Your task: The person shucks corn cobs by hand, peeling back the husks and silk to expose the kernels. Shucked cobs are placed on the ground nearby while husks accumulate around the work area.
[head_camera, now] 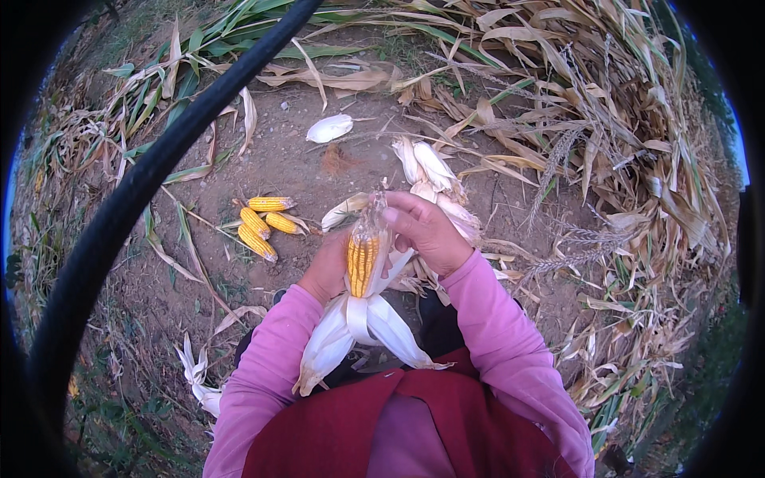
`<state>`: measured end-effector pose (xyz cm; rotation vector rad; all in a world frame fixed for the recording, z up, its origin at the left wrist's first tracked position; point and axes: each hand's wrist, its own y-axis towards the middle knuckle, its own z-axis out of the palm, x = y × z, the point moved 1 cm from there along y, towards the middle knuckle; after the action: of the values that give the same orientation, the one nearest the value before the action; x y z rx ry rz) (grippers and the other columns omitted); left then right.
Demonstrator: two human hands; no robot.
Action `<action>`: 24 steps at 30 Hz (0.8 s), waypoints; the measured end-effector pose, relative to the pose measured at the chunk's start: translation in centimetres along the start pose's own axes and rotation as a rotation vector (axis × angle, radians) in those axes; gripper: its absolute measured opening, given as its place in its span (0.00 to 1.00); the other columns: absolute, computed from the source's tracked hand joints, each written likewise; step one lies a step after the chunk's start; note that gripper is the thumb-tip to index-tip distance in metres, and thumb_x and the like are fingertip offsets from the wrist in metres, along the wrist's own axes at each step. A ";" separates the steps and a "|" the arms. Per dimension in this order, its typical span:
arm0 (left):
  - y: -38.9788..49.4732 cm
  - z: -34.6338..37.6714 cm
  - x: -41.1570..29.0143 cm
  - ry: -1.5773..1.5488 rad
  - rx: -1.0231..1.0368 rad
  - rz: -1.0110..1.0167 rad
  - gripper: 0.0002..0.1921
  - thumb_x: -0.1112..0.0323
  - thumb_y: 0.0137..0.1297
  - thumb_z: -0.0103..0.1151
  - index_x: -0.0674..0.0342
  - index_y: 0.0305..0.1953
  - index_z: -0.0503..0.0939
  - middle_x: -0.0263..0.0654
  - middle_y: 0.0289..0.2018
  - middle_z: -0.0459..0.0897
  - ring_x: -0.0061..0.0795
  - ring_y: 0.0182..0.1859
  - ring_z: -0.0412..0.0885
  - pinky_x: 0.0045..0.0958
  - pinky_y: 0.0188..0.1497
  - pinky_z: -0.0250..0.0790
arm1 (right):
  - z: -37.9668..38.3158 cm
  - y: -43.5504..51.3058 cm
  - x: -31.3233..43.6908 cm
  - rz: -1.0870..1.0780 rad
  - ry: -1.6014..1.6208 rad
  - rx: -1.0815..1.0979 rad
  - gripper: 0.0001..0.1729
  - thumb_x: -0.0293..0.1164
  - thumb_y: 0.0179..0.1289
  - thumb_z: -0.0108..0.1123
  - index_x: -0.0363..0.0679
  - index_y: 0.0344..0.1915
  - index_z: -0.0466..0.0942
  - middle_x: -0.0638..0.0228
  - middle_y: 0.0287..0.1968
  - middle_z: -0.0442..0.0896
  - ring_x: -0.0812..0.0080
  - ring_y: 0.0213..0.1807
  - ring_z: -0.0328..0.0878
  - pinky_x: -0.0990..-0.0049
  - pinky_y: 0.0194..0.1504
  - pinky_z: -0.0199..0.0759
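A yellow ear of corn [362,266] points away from me, its kernels bared on the near face. White husk leaves [395,328] hang peeled back toward my lap, while some husk still wraps the right side and far tip. My left hand [327,263] grips the ear from the left and behind, with most of its fingers hidden. At the far end, my right hand [427,224] has thumb and fingers closed on the husk near the tip.
Several bare corn ears [254,224] lie on the soil to the left. Ears in pale husks [433,173] sit to the right, beside a heap of dry corn stalks [597,119]. A loose husk piece [330,128] lies ahead. A dark cable [161,158] crosses the left side.
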<state>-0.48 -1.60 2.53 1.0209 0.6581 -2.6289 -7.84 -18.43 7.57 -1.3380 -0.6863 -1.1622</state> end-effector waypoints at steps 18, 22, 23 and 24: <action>0.3 0.7 0.4 0.132 -0.002 0.387 0.39 0.47 0.67 0.61 0.66 0.70 0.60 0.41 0.68 0.63 0.29 0.69 0.63 0.33 0.70 0.55 | 0.6 0.8 -1.3 -0.090 0.403 -0.245 0.12 0.35 0.68 0.60 0.39 0.45 0.77 0.75 0.34 0.79 0.84 0.31 0.73 0.79 0.32 0.68; 0.1 1.8 0.7 0.404 -0.117 0.405 0.44 0.63 0.55 0.75 0.65 0.69 0.60 0.41 0.68 0.64 0.30 0.70 0.61 0.33 0.72 0.53 | 0.9 1.2 -1.8 -0.020 0.423 -0.235 0.11 0.35 0.69 0.59 0.40 0.44 0.77 0.74 0.34 0.79 0.83 0.33 0.75 0.79 0.34 0.69; 0.1 1.8 0.7 0.399 -0.171 0.355 0.42 0.66 0.54 0.74 0.64 0.69 0.62 0.41 0.68 0.64 0.31 0.70 0.62 0.34 0.72 0.53 | 1.0 1.1 -1.7 -0.090 0.418 -0.175 0.11 0.35 0.69 0.59 0.40 0.44 0.77 0.75 0.34 0.79 0.83 0.34 0.75 0.79 0.35 0.69; 0.1 1.7 0.7 0.388 -0.198 0.330 0.41 0.69 0.53 0.74 0.62 0.68 0.63 0.41 0.68 0.65 0.32 0.71 0.62 0.34 0.73 0.53 | 1.1 0.9 -1.7 -0.107 0.412 -0.176 0.11 0.35 0.69 0.59 0.40 0.44 0.77 0.75 0.35 0.79 0.83 0.35 0.75 0.79 0.36 0.69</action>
<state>-1.91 -2.58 3.17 1.4501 0.7371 -2.0593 -7.26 -17.09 5.90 -1.1630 -0.3649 -1.5575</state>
